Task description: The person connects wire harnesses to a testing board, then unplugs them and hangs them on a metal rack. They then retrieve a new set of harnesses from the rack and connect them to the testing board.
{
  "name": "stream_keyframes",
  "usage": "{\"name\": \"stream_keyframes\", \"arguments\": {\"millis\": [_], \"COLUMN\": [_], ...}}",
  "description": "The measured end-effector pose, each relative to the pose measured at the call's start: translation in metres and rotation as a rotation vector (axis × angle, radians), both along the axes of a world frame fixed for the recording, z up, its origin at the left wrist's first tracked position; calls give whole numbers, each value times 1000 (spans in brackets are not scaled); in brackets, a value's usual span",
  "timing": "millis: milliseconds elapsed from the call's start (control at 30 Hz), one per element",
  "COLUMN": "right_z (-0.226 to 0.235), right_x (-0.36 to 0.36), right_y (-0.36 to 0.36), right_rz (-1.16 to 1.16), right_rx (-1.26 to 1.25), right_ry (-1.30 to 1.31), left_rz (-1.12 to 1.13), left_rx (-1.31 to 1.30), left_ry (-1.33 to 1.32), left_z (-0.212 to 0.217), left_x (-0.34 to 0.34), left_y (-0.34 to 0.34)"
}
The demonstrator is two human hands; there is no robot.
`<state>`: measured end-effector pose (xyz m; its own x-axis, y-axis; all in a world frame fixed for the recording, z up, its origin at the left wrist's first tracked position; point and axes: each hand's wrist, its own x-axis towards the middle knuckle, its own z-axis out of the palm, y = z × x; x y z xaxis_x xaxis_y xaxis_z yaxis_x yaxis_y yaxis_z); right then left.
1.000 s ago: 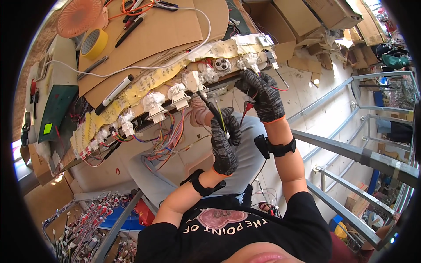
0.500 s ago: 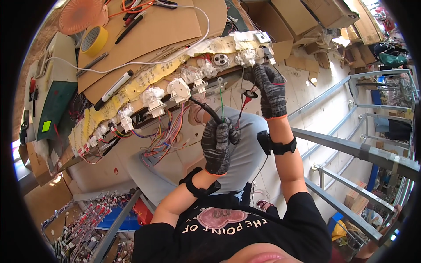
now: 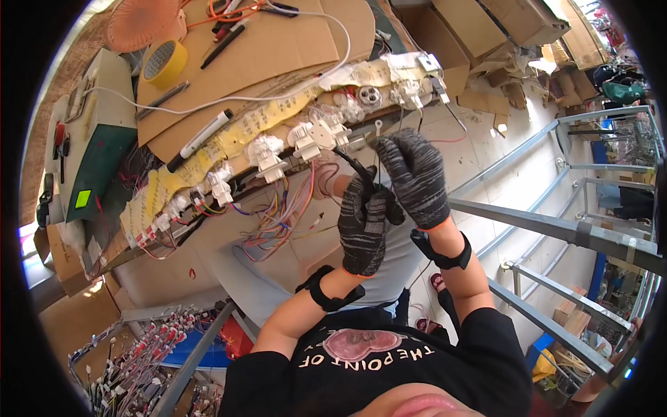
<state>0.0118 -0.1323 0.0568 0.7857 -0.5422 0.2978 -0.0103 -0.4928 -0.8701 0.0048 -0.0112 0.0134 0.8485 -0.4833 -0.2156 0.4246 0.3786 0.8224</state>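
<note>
My left hand (image 3: 365, 226), in a dark grey knit glove, is closed around a black-sleeved cable (image 3: 353, 161) below the board's edge. Thin wires rise out of its grip, one tipped with a ring terminal (image 3: 379, 125). My right hand (image 3: 414, 174), gloved alike, is just right of the left, its fingers curled in beside that wire; what they pinch is hidden. White plug connectors (image 3: 313, 139) line the edge of the taped board (image 3: 278, 111). At its far right end, a dark connector (image 3: 438, 89) has a thin red wire looping toward my right hand.
Cardboard (image 3: 257, 48) on the bench carries a yellow tape roll (image 3: 165, 64), a marker (image 3: 201, 139) and pens. A green-and-white device (image 3: 97, 132) stands left. Bundled wires (image 3: 285, 222) hang from the board. A metal frame (image 3: 556, 222) is at right; many harnesses (image 3: 132, 361) lie lower left.
My right hand has come away from the board's right end, down beside my left hand. The dark connector there now shows uncovered, with its red wire. My left hand still holds the cable.
</note>
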Motion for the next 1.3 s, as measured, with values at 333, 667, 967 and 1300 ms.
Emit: {"name": "stream_keyframes", "arguments": {"millis": [333, 667, 967, 1300], "right_z": [-24, 11, -12, 4], "right_x": [28, 13, 39, 44], "right_y": [-2, -4, -24, -28], "right_rz": [24, 53, -190, -99], "right_rx": [307, 655, 55, -823], "right_ry": [142, -25, 169, 216], "left_rz": [70, -165, -545, -557], "left_rx": [173, 395, 232, 165], "left_ry": [-276, -853, -417, -417], "left_z": [9, -16, 4, -1], "left_x": [21, 46, 68, 72], "left_y": [-6, -1, -7, -15]}}
